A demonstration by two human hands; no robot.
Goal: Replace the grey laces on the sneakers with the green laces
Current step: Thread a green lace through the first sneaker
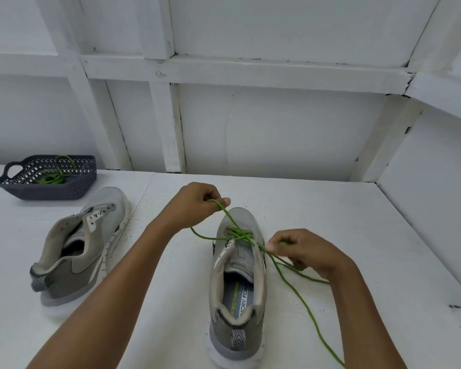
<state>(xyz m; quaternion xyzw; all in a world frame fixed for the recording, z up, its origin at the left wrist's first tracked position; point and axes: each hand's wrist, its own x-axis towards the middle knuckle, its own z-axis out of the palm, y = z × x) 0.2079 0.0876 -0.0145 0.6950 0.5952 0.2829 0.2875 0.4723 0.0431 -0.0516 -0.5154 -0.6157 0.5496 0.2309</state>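
From here I see my left hand (pixel 194 202) raised just past the toe of the sneaker (pixel 237 291), its fingers (pixel 224 201) pinched on the lace (pixel 294 284). The lace end is buried in that curl, so I can't tell how much is left there. My right hand (pixel 308 253) sits just right of the eyelets, fingers (pixel 273 245) curled and clamped on the other run of the lace. The palm hides where the strand passes under it.

The lace crosses the front eyelets in a tight green knot of strands. I can't make out which holes it goes through. Its long tail trails right of the sneaker across the surface (pixel 357 219) and is cut off at the bottom of the view, as are both forearms.

The sneaker stands upright, heel toward me, its sole close to the bottom of the view. The second sneaker (pixel 88 243) leans on its side well to the left. Beyond it a basket (pixel 51 191) sits at the back left, holding a spare lace (pixel 55 173) partly hidden by the lattice wall.

There is bare surface between the sneaker's toe and the back wall, and more to the right, up to the surface's right edge.
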